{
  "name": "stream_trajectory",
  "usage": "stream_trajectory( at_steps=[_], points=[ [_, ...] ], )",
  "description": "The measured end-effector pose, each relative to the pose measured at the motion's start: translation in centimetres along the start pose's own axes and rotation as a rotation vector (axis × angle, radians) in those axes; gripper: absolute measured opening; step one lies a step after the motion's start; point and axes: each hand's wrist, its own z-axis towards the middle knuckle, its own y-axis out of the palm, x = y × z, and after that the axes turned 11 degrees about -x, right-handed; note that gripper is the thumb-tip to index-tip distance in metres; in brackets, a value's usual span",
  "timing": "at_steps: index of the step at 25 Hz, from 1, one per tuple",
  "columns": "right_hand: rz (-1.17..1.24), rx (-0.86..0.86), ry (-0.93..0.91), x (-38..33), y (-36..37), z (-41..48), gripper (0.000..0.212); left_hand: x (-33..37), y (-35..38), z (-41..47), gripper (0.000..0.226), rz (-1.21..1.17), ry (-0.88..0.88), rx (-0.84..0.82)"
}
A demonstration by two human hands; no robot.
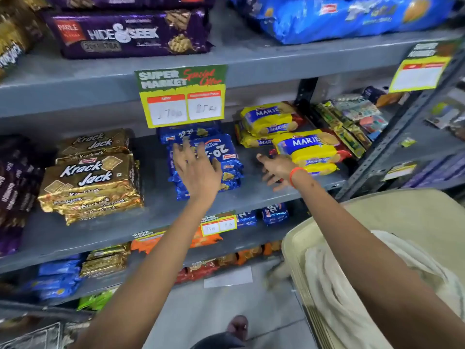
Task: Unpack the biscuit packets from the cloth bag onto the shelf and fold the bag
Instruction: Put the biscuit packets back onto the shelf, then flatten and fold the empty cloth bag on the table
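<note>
My left hand [196,170] lies flat with spread fingers on a pile of blue 20-20 biscuit packets [226,157] on the grey middle shelf [161,212]. My right hand [275,170], with an orange band at the wrist, is open just left of a stack of yellow Marie packets [307,149]; it grips nothing. The pale cloth bag [334,285] lies crumpled in a beige crate [402,215] at the lower right, partly hidden by my right arm.
Gold Krack Jack packets [93,177] are stacked left of the blue pile. A price sign [182,96] hangs from the shelf above. More Marie packets [269,122] sit further back. Lower shelves hold orange and blue packets. My foot [237,326] shows on the floor.
</note>
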Motion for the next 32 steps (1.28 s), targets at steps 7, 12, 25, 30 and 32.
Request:
stream_trajectory(
  at_steps=[7, 12, 25, 30, 32],
  points=[
    [-0.118, 0.308, -0.021, 13.6, -6.6, -10.4, 0.031, 11.9, 9.0, -12.0, 0.045, -0.071, 0.611, -0.256],
    [0.024, 0.471, 0.209, 27.1, -8.9, -16.4, 0.035, 17.9, 16.5, -17.1, 0.032, -0.092, 0.584, -0.670],
    [0.580, 0.670, 0.612, 41.2, -2.4, -17.7, 0.030, 24.7, 27.3, -15.2, 0.045, 0.113, 0.672, -0.941],
    [0.533, 0.604, 0.634, 39.8, -0.3, -15.6, 0.038, 26.2, 28.4, -13.8, 0.065, 0.201, 0.695, -1.205],
    [0.573, 0.541, 0.642, 39.2, 0.7, -14.8, 0.046, 25.7, 28.4, -13.1, 0.065, 0.225, 0.703, -1.283]
  ],
)
